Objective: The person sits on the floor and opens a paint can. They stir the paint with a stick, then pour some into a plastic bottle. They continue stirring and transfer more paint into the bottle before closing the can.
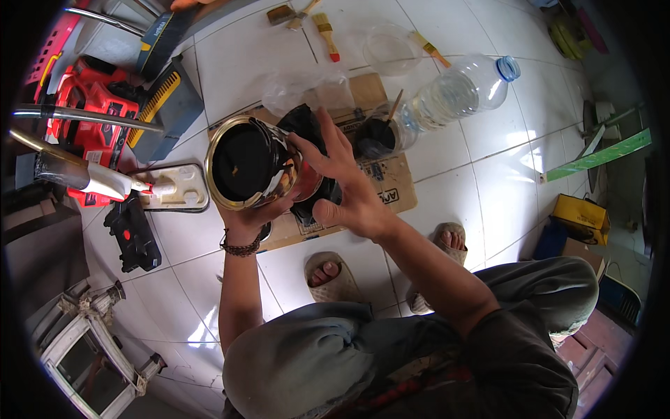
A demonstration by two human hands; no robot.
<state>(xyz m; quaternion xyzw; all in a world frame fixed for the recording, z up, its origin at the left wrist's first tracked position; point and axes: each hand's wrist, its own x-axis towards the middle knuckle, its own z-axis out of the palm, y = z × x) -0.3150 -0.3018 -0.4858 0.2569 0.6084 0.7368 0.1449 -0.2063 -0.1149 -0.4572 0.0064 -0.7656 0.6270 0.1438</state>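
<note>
A tilted paint can (282,174) with a gold rim shows black paint inside and dark drips down its side. My left hand (255,218) grips it from below. My right hand (349,183) is beside the can with its fingers spread and the thumb apart; one finger comes close to the can's wall, and I cannot tell whether it touches. Behind the can lies a crumpled black plastic bag (301,120). To the right, a cut clear plastic container (403,134) holds dark paint (377,134) and a thin stick (396,107).
Flattened cardboard (398,187) lies on the white tiles beneath the work. A clear plastic bottle (460,87) rests at the right. Farther off are paintbrushes (324,31) and a clear lid (391,50). Left are a stained tray (183,200), red tool case (91,105) and black case (132,234).
</note>
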